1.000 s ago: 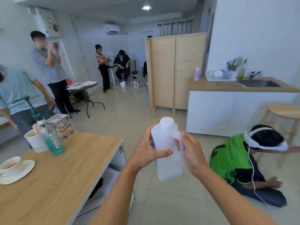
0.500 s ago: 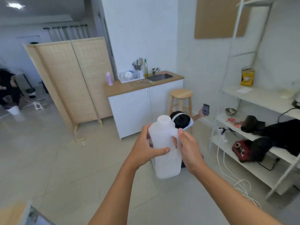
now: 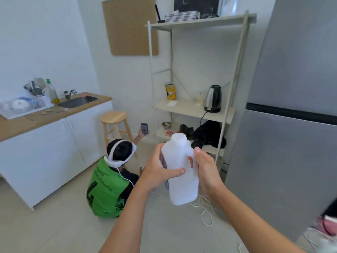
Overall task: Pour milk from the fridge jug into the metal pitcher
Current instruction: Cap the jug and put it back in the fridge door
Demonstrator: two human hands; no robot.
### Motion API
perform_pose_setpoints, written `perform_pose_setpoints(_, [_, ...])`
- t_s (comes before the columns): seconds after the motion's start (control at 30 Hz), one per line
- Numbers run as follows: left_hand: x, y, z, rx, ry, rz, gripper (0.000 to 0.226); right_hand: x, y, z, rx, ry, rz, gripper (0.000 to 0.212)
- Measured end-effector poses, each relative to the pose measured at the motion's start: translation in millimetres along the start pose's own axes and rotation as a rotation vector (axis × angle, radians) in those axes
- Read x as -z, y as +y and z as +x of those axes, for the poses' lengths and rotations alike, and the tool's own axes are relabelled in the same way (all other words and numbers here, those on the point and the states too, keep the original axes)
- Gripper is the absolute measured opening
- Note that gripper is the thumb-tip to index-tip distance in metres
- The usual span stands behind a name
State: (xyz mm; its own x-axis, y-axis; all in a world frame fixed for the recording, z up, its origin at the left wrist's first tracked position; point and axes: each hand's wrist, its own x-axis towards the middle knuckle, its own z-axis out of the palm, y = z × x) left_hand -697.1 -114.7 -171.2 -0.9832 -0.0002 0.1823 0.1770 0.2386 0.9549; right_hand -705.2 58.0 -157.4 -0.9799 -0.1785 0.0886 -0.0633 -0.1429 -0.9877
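Observation:
I hold a white plastic milk jug (image 3: 182, 185) upright in front of me, its white cap on. My left hand (image 3: 158, 170) wraps the jug's left side, thumb across the front. My right hand (image 3: 206, 168) grips the handle on the right side. A grey fridge (image 3: 291, 125) with both doors closed stands at the right. No metal pitcher shows in this view.
A person in a green shirt (image 3: 109, 189) sits on the floor just ahead left, holding a phone. A white shelf unit (image 3: 193, 110) with a kettle (image 3: 213, 98) stands ahead. White cables (image 3: 206, 210) lie on the floor. A stool (image 3: 114, 123) and sink counter (image 3: 54, 114) are left.
My view has swung right, from the table and room past the sink counter to the shelf and fridge. Both hands keep the same hold on the jug.

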Motion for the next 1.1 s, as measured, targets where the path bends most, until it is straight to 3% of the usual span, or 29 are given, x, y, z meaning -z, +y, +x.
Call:
perform_pose_setpoints(0.33, [-99.2, 4.5, 94.1, -0.045, -0.177, -0.005, 0.087, 104.9, -8.0, 39.7, 0.07, 0.228, -0.082, 0.046])
perform_pose_setpoints(0.77, [-170.5, 6.8, 196.6, -0.052, -0.283, -0.037, 0.087, 192.4, -13.6, 113.2, 0.059, 0.416, -0.305, 0.039])
perform_pose_setpoints(1.1, [-179.3, -25.6, 297.4, -0.059, -0.31, -0.072, 0.087, 245.3, -20.9, 218.3, 0.06, 0.675, -0.905, 0.029])
